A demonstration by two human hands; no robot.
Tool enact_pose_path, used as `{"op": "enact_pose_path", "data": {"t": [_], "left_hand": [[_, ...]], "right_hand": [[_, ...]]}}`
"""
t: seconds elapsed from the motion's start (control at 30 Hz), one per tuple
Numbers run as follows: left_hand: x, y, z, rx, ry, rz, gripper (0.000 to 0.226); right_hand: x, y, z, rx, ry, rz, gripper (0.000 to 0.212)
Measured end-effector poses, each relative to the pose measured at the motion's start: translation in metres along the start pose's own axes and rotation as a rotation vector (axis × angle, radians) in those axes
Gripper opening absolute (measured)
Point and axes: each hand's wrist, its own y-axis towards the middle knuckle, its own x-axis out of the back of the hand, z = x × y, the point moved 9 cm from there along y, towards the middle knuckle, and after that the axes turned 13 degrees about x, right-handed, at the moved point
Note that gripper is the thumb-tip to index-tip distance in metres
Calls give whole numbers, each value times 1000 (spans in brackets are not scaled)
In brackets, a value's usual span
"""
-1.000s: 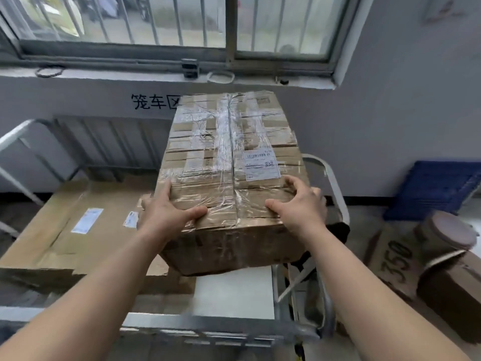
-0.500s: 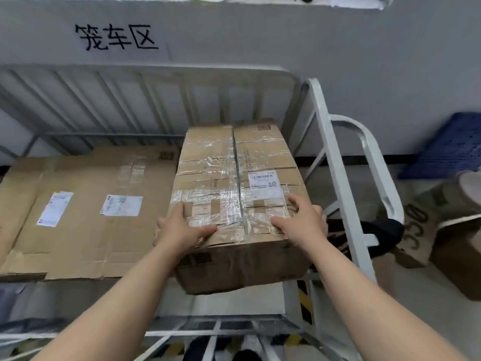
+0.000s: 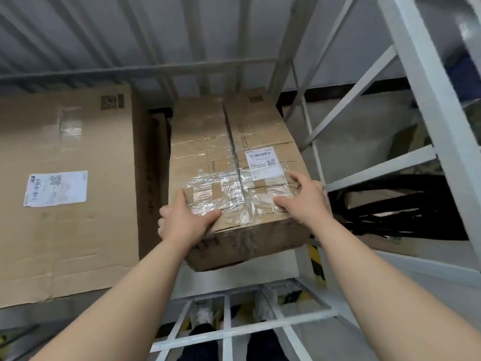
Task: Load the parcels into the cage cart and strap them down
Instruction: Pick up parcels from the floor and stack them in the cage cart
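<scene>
Left grip [image 3: 182,220] and my right grip [image 3: 304,201] are curling round near corners of the taped parcel [image 3: 234,142], holding it inside the cage cart [image 3: 426,100] beside a flat parcel [image 3: 65,230]; I'm judging set-down and strapping undone.

Cage cart [image 3: 145,70] was grey-white metal, with a barred back wall beyond both hands, a braced side frame right of the right hand [image 3: 304,201], and a low grid rail below the wrists. White deck [image 3: 276,264] showed bare just beneath the hands. Big box [image 3: 67,230] lay flat on the deck, left of the left hand [image 3: 186,220], with a white label [image 3: 56,188] on top and its far edge near the back bars. Taped box [image 3: 234,142] sat between big box and side frame, gripped at its near corners by both hands, thumbs on top. Its near end tilted up off the deck; far-end contact was unclear. A dark gap separated the boxes.
</scene>
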Motion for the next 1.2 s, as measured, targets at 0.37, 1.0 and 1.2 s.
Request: {"op": "enact_pose_path", "data": {"t": [0.37, 1.0, 1.2], "left_hand": [[-87, 59, 42, 39, -30, 52, 120], [-98, 58, 37, -177, 393, -45, 66], [-23, -21, -35, -504, 499, -219, 42]], "right_hand": [[-81, 29, -68, -56, -2, 134, 100], [-109, 14, -75, -18, -189, 159, 71], [-30, -30, -15, 26, -138, 19, 51]]}}
